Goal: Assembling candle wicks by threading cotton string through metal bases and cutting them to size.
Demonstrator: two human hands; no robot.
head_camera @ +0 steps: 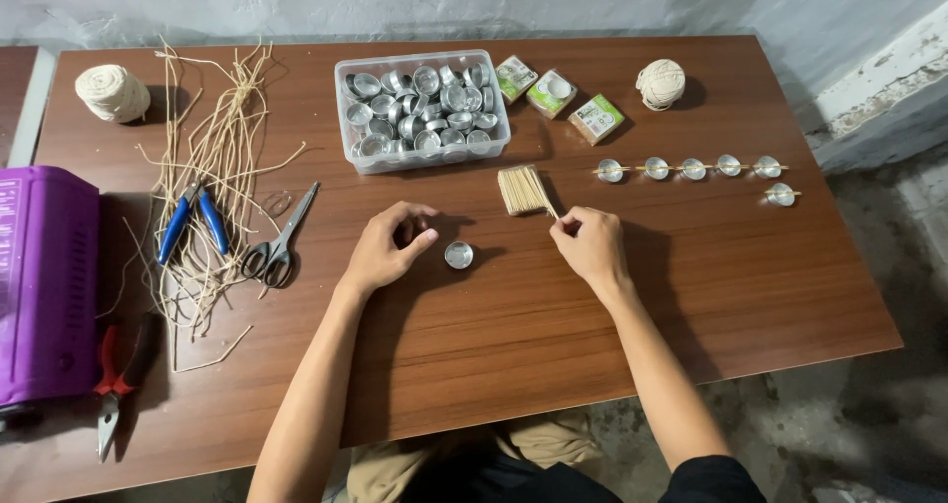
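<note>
Left hand (387,246) curled loosely on the table (553,335), gripping nothing visible, just beside a small metal cup (458,255). Right hand (591,243) pinched on a thin wooden stick (550,210), likely drawn from the stick bundle (522,189) just beyond it. Stick's long axis slanted, free end toward the bundle. Cup upright between the hands, mouth up. Farther out: tub of cups (423,109), row of stick-topped cups (691,168), scissors (280,238).
</note>
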